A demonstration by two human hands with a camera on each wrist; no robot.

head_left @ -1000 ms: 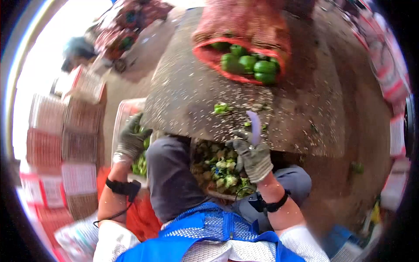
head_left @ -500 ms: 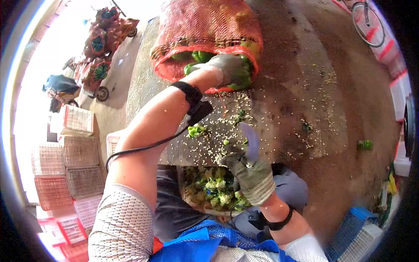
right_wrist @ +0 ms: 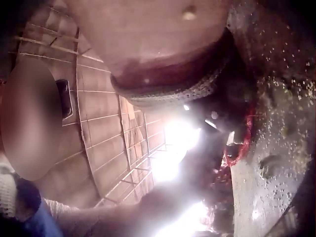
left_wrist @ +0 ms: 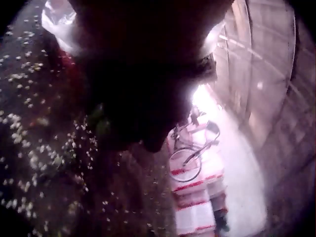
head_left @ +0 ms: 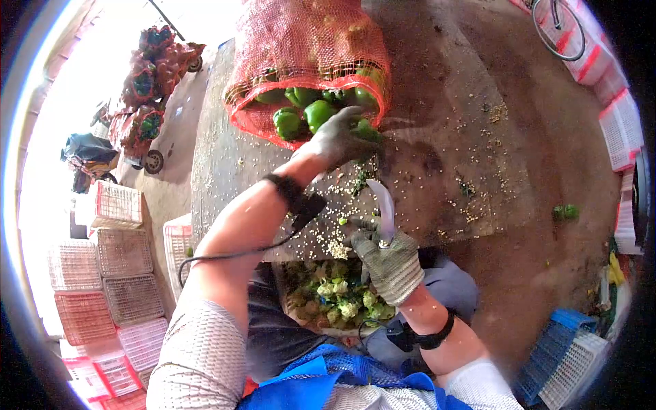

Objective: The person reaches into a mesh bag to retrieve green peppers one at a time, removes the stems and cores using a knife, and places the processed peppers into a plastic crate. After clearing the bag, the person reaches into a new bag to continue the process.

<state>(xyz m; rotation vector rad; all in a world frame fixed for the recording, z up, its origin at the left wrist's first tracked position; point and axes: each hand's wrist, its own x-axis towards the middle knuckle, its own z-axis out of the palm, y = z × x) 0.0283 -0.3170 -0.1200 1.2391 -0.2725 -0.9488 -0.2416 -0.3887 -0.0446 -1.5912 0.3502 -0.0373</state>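
Note:
My gloved left hand [head_left: 335, 139] is at the mouth of a red mesh bag [head_left: 307, 51], its fingers curled over a green bell pepper [head_left: 367, 131]. More bell peppers [head_left: 318, 116] show inside the bag's opening. In the left wrist view that hand is a dark silhouette. Near the table's front edge, my gloved right hand [head_left: 391, 268] grips a knife [head_left: 383, 208], its curved blade pointing up and away from me. Pale seeds [head_left: 338, 247] lie scattered on the worn table [head_left: 437, 184] between the hands and the bag.
Below the table edge, between the knees, a container holds pepper cores and scraps [head_left: 342, 297]. Stacked plastic crates [head_left: 126, 260] stand on the left, with a blue crate [head_left: 557, 348] at lower right. One green pepper [head_left: 566, 212] lies on the floor to the right.
My left hand reached from the lower left into the bag, then drew back toward me with a bell pepper. The right hand keeps its grip on the knife near the table edge.

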